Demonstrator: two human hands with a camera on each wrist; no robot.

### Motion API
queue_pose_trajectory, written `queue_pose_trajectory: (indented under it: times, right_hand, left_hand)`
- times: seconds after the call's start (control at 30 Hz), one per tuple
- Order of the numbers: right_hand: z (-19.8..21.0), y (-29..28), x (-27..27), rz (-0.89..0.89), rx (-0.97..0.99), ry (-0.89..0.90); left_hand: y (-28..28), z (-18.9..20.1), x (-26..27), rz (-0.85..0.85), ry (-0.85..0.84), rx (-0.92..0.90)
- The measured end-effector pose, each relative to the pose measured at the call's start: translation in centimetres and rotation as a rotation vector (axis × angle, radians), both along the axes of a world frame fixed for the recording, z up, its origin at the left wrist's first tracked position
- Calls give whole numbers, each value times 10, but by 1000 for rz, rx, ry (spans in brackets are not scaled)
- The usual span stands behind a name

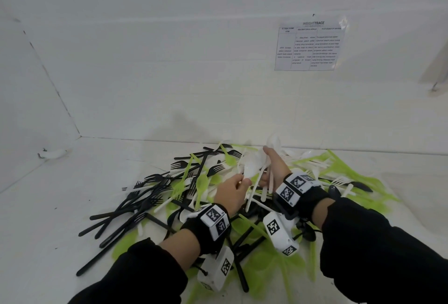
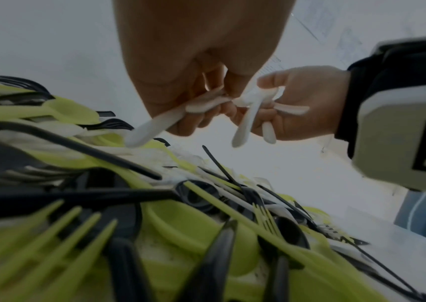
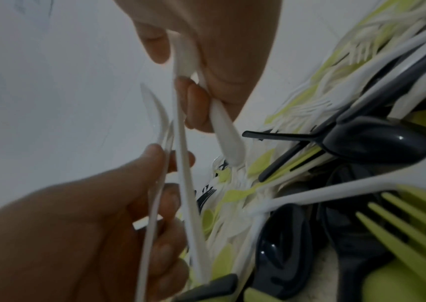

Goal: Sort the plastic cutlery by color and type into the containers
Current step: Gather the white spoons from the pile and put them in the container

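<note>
A mixed pile of black, green and white plastic forks and spoons [image 1: 184, 182] lies on the white table. Above its far middle, my left hand [image 1: 238, 185] pinches a single white spoon [image 1: 249, 172] by the neck. My right hand [image 1: 271, 172] grips a small bundle of white spoons [image 1: 257, 188], handles hanging down. The two hands are close together, almost touching. In the left wrist view the left hand [image 2: 196, 106] grips a white handle [image 2: 152, 126] beside the right hand [image 2: 294, 110]. In the right wrist view the right hand [image 3: 206, 61] clamps white handles [image 3: 226, 130]. No container is in view.
A white wall stands right behind the pile, with a printed sheet [image 1: 309, 46] taped on it. The bare table surface [image 1: 60, 194] stretches to the left. Green forks [image 1: 351, 170] spread out to the right. A small white scrap [image 1: 57, 153] lies in the left corner.
</note>
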State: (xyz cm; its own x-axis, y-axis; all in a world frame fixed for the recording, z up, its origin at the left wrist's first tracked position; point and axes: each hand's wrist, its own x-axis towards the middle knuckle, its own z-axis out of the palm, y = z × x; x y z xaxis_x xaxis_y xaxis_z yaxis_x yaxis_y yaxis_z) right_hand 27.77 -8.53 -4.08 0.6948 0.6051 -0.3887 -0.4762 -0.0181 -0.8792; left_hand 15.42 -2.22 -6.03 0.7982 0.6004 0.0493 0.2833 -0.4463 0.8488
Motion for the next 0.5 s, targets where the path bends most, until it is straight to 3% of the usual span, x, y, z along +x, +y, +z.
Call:
queue_pose_trajectory:
  times: [0.1,0.27,0.43,0.5]
  right_hand:
    - [-2,-2,-5,107,31,-137]
    - [-8,-4,-10,56,-104,-441]
    - [-11,-7,-12,75,-132,-492]
    - [-8,-6,-17,87,-120,-505]
  left_hand:
    - [-2,-3,1,-19,-3,64]
    - [-4,-6,-1,18,-27,78]
    - [-14,-5,2,-49,-20,-370]
    - [-17,-7,5,-2,-8,-325]
